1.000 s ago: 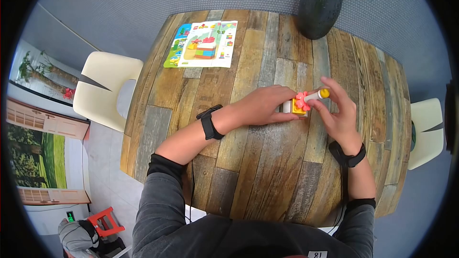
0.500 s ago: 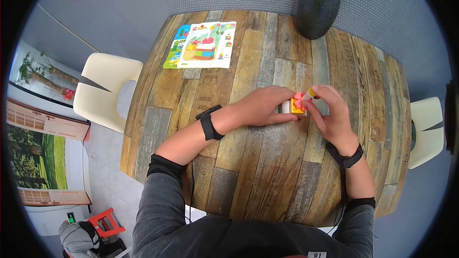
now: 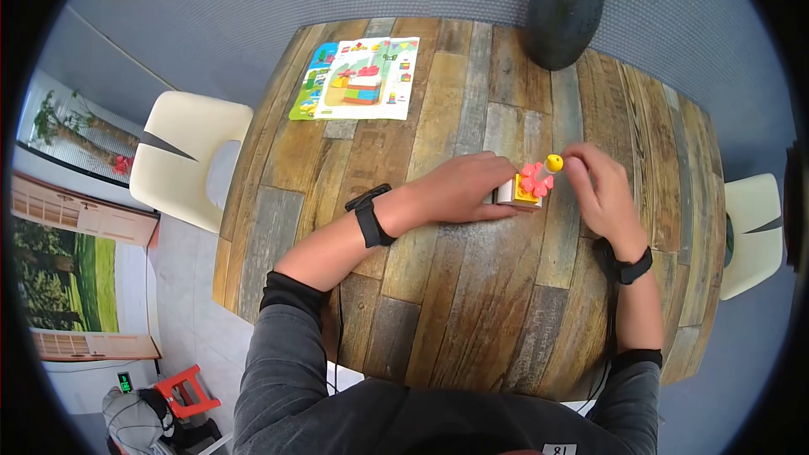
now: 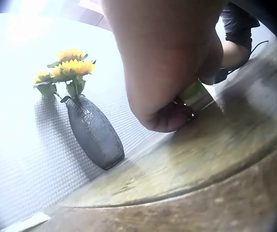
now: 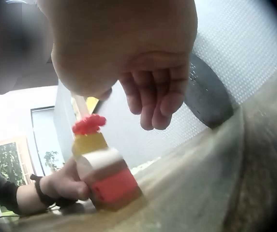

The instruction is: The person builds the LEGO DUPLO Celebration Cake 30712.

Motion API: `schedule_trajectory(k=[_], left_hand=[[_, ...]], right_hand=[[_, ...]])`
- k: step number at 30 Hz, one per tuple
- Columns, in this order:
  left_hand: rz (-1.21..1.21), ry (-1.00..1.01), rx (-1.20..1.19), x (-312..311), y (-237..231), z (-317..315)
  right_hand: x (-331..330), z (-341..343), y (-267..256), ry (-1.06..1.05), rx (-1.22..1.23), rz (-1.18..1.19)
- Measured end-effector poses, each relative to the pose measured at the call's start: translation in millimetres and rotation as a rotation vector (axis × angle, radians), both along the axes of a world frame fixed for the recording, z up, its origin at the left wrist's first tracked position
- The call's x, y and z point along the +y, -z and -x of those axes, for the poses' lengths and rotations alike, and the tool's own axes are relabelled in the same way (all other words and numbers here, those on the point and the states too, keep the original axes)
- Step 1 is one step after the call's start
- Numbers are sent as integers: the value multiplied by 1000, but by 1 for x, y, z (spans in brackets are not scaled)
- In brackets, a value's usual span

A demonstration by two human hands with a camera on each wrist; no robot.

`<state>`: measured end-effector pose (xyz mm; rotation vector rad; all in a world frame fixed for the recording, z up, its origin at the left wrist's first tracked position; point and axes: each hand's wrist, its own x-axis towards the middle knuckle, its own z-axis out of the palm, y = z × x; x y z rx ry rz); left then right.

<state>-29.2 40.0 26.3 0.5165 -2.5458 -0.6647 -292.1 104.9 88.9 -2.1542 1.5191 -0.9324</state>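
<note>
In the head view, the left hand [image 3: 463, 190] grips the left side of a small block stack standing on the table. The stack's yellow brick [image 3: 526, 195] bears a pink flower piece [image 3: 534, 180], with a white candle piece, yellow at the top [image 3: 554, 163], rising above it. Close to the right of the candle is the right hand [image 3: 608, 198], its fingers loosely bent and holding nothing. White, brown and red [image 5: 114, 188] layers show below the yellow brick [image 5: 90, 144] in the right wrist view. A green part [image 4: 194, 93] shows past the left hand [image 4: 167, 67].
An open picture leaflet [image 3: 364, 80] lies at the table's back left. The dark vase [image 3: 565, 13] with sunflowers stands at the back edge, right of centre. White chairs flank the wooden table [image 3: 472, 312].
The right hand has let go of the candle piece and moved right. The candle now stands on the flower by itself. The left hand has stayed about where it was.
</note>
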Motion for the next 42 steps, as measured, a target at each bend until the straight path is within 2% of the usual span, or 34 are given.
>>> schedule_trajectory(k=[1,3,6,10,12,13,15,16,18,19,21,28,31,33,37,39,42], left_hand=[[0,-1,1,-1,-1,-1],[30,21,-39,-3,-5,-4],[-108,-32,-35,-2,-14,-7],[-172,-122,8,-20,-29,-22],[-259,-315,191,-25,-50,-29],[-259,-312,186,-29,-47,-31],[-333,-483,216,-41,-31,-36],[-332,-484,215,-46,-26,-39],[-141,-441,-59,-56,-15,-44],[-140,-442,-62,-56,-12,-45],[-70,-304,-115,-57,-6,-46],[-104,-300,-98,-56,-8,-44],[-73,-317,-94,-51,-9,-44],[29,-298,-114,-52,-4,-42],[-88,-315,-151,-59,-5,-46],[-262,-312,-64,-64,-2,-51],[-204,-312,-111,-61,-6,-48]], right_hand=[[-4,4,10,-1,1,0],[-12,6,30,9,246,-90],[-10,1,35,-37,305,-73],[-7,-5,35,-13,321,-56],[-6,-4,35,-25,330,-69],[-6,-4,36,-22,325,-69],[-7,-3,36,-43,321,-66],[-7,-4,35,-44,319,-65],[-7,-4,34,-51,296,-57],[-7,-4,35,-51,293,-56],[-7,-4,38,-49,330,-31],[2,-12,33,-52,379,-64],[0,-17,31,-56,387,-90],[2,-17,30,-29,381,-100],[-4,-8,41,-14,388,-15],[-9,-3,43,2,321,27],[-15,5,46,24,317,113]])
